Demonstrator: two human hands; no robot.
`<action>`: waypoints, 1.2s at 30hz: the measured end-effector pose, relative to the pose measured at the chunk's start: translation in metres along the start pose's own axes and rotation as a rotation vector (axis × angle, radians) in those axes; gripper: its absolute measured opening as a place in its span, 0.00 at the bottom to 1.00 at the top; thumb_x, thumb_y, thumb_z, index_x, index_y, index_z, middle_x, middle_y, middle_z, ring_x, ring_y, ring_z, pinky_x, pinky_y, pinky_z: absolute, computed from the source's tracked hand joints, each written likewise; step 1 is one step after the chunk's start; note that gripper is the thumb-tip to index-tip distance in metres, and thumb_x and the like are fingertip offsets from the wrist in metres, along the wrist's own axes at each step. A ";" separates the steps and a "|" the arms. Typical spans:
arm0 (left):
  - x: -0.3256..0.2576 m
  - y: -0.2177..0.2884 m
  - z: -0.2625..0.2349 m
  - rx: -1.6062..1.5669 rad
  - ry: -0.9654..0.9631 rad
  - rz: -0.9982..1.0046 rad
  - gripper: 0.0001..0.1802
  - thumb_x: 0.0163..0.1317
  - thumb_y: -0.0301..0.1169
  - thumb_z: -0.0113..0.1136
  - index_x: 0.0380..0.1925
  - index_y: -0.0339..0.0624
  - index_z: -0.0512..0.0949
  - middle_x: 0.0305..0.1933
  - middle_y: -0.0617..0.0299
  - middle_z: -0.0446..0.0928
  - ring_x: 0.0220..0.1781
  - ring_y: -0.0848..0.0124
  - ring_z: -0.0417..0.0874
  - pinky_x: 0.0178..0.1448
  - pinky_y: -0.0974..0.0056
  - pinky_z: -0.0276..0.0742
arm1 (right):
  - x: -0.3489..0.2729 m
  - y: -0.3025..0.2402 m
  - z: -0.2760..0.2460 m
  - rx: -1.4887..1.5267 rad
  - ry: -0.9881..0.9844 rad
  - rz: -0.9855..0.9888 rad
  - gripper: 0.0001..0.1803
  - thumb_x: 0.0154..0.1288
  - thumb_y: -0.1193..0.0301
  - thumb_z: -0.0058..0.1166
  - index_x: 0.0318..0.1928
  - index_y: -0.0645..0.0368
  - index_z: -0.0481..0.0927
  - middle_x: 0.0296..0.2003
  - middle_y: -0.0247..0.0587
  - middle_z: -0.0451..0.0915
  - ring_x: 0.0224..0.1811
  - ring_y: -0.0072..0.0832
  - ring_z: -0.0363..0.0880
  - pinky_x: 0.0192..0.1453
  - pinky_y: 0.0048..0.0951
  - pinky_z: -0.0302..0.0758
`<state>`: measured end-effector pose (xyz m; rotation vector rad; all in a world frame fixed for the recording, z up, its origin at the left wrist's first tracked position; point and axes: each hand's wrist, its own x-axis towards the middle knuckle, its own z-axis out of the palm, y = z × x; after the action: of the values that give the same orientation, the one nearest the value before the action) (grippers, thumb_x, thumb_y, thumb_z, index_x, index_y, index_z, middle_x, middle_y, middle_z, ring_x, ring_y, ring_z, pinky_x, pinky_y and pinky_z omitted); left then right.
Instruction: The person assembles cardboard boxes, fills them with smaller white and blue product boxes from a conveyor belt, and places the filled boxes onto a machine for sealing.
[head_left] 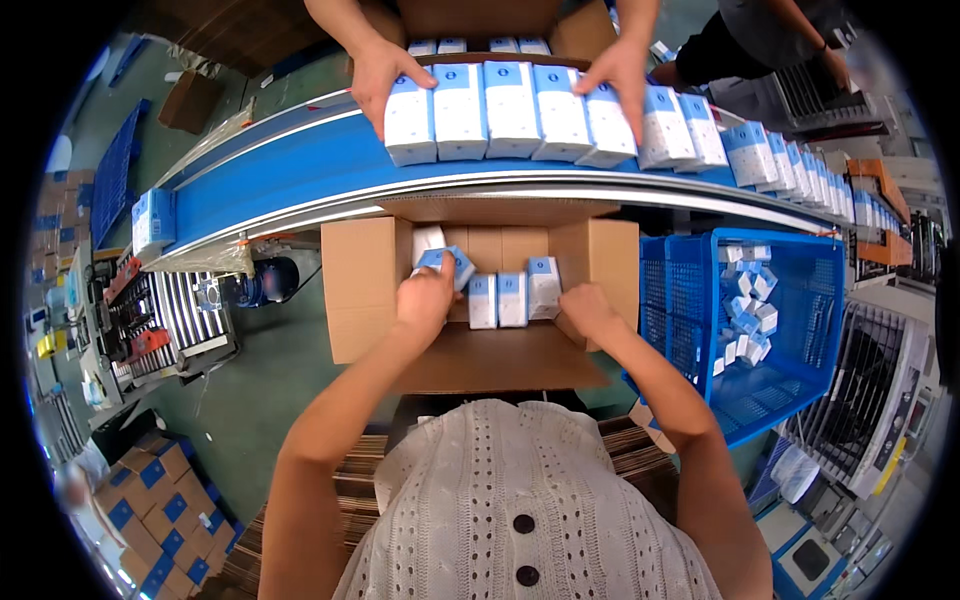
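Observation:
An open cardboard box point(365, 290) stands in front of me with several blue-and-white packets inside. My left hand point(425, 298) is closed on a tilted packet point(452, 264) at the box's left side; part of another white packet shows behind it. Two packets point(497, 300) stand side by side in the middle. At the right side, my right hand point(586, 310) has its fingers curled against the edge of a slightly turned packet point(544, 288); its fingertips are partly hidden.
Beyond the box runs a blue conveyor point(290, 180) carrying a row of similar packets point(510, 110). Another person's hands point(615, 80) grip that row from the far side. A blue crate point(800, 350) with loose small packs stands right. Stacked cartons point(165, 510) lie lower left.

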<state>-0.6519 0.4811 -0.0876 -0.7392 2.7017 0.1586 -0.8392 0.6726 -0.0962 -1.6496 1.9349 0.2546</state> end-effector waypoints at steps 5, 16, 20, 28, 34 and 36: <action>0.021 -0.011 0.068 -0.141 -0.461 -0.079 0.39 0.53 0.41 0.56 0.60 0.36 0.51 0.35 0.45 0.76 0.39 0.56 0.79 0.40 0.57 0.75 | 0.038 -0.012 -0.005 0.265 -0.168 -0.077 0.13 0.53 0.67 0.48 0.32 0.66 0.77 0.37 0.53 0.77 0.42 0.44 0.75 0.44 0.39 0.72; 0.015 0.011 0.112 -0.153 -0.642 -0.200 0.37 0.49 0.48 0.59 0.54 0.39 0.59 0.55 0.48 0.63 0.55 0.54 0.67 0.54 0.55 0.68 | 0.095 -0.036 0.045 0.205 -0.294 0.057 0.14 0.55 0.74 0.42 0.42 0.61 0.75 0.45 0.51 0.74 0.49 0.43 0.72 0.52 0.36 0.69; 0.009 0.029 0.123 -0.107 -0.678 -0.132 0.46 0.47 0.54 0.58 0.60 0.43 0.52 0.59 0.46 0.58 0.59 0.49 0.60 0.52 0.41 0.63 | 0.087 -0.002 0.059 -0.110 0.065 0.061 0.16 0.52 0.78 0.42 0.43 0.59 0.75 0.53 0.53 0.66 0.53 0.42 0.70 0.56 0.34 0.67; 0.023 0.011 0.098 -0.375 -0.612 -0.308 0.28 0.46 0.46 0.57 0.50 0.50 0.69 0.49 0.58 0.69 0.53 0.56 0.69 0.47 0.49 0.69 | 0.120 0.004 0.054 0.184 -0.295 0.117 0.11 0.48 0.80 0.48 0.35 0.60 0.78 0.44 0.52 0.74 0.47 0.41 0.74 0.48 0.38 0.71; -0.045 0.004 -0.040 -0.606 -0.146 -0.198 0.28 0.47 0.35 0.58 0.51 0.44 0.68 0.53 0.48 0.68 0.53 0.51 0.69 0.54 0.56 0.68 | 0.192 -0.092 0.053 0.477 0.291 0.199 0.20 0.56 0.55 0.49 0.38 0.60 0.75 0.39 0.51 0.73 0.40 0.44 0.74 0.42 0.38 0.73; -0.058 0.003 -0.063 -0.577 -0.058 -0.229 0.27 0.47 0.33 0.58 0.51 0.43 0.68 0.53 0.47 0.68 0.53 0.51 0.69 0.55 0.56 0.67 | 0.213 -0.107 0.061 0.444 0.232 0.141 0.21 0.56 0.55 0.50 0.40 0.60 0.73 0.40 0.51 0.72 0.41 0.43 0.74 0.42 0.37 0.73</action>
<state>-0.6243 0.4989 -0.0079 -1.1694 2.4968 0.9092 -0.7342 0.5002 -0.2366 -1.2953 2.0911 -0.3090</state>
